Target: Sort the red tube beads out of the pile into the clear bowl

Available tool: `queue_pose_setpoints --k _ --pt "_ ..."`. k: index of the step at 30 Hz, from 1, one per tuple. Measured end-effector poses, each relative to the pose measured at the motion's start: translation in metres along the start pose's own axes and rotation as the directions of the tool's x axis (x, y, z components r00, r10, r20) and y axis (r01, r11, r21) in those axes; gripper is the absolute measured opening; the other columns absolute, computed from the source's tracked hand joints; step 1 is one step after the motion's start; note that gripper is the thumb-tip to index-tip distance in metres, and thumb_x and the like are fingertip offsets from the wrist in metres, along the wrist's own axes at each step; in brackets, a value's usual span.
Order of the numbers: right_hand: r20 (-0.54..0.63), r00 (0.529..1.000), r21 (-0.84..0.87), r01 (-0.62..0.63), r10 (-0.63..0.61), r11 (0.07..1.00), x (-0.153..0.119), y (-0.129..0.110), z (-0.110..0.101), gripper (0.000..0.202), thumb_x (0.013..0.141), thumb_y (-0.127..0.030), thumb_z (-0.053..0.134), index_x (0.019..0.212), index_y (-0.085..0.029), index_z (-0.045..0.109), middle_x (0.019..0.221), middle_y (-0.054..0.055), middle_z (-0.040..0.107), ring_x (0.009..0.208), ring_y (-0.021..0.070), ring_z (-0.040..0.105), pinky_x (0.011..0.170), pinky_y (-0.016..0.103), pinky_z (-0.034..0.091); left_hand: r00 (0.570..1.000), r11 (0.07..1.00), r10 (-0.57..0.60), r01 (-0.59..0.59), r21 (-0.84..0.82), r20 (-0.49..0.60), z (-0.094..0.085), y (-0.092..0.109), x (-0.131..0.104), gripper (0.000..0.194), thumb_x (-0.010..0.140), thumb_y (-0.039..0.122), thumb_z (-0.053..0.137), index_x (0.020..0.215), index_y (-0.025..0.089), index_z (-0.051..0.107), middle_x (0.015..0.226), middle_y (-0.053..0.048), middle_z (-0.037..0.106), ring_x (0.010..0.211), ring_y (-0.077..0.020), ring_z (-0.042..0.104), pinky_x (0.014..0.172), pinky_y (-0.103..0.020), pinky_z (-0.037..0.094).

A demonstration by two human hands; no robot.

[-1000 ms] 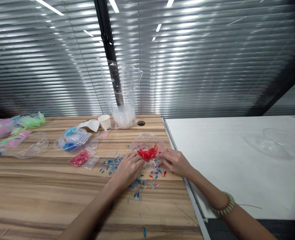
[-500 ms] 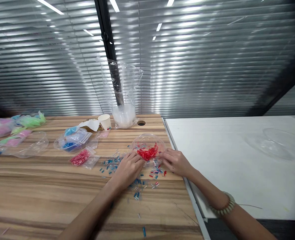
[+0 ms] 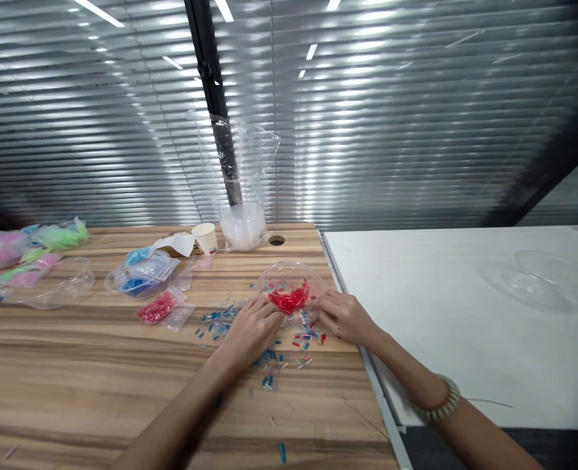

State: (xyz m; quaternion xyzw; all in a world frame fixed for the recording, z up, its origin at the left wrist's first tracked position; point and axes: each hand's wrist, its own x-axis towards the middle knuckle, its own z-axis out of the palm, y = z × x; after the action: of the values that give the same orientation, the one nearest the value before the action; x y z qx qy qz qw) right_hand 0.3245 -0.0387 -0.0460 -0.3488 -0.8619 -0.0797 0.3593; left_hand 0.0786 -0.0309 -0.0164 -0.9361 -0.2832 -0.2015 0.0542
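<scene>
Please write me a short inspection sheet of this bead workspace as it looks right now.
Surface: wooden table, white table abutting on its right.
Job's things: clear bowl holding red beads; loose mixed beads scattered before it.
Clutter: bead bags, paper cup, tall plastic bag, empty dish.
Hands: left hand and right hand on the beads beside the bowl; grip unclear.
Cables: nothing seen.
Surroundings: blinds behind.

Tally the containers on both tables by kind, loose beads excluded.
Clear plastic bowls: 3, one with red beads at the hands, one left on the wood table, one on the white table.
Paper cups: 1.
Tall clear bags standing upright: 1.
Small bags lying flat: cannot count, the far-left ones overlap.
Total counted: 5.
</scene>
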Motion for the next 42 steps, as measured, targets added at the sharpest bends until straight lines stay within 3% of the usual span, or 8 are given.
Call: queue_pose_setpoints --k 42 --pt "0.041 0.999 0.001 -0.017 0.017 1.000 -0.0013 0.0004 -0.0003 0.019 0.089 -0.012 0.046 0.095 -0.018 0.063 0.073 0.004 0.067 0.067 0.0166 0.061 0.061 0.027 0.047 0.985 0.999 -0.036 0.033 0.025 0.171 -0.0045 0.0100 0.0001 0.017 0.093 0.017 0.045 0.099 0.017 0.062 0.098 -0.005 0.063 0.098 -0.0209 0.052 0.090 -0.037 0.039"
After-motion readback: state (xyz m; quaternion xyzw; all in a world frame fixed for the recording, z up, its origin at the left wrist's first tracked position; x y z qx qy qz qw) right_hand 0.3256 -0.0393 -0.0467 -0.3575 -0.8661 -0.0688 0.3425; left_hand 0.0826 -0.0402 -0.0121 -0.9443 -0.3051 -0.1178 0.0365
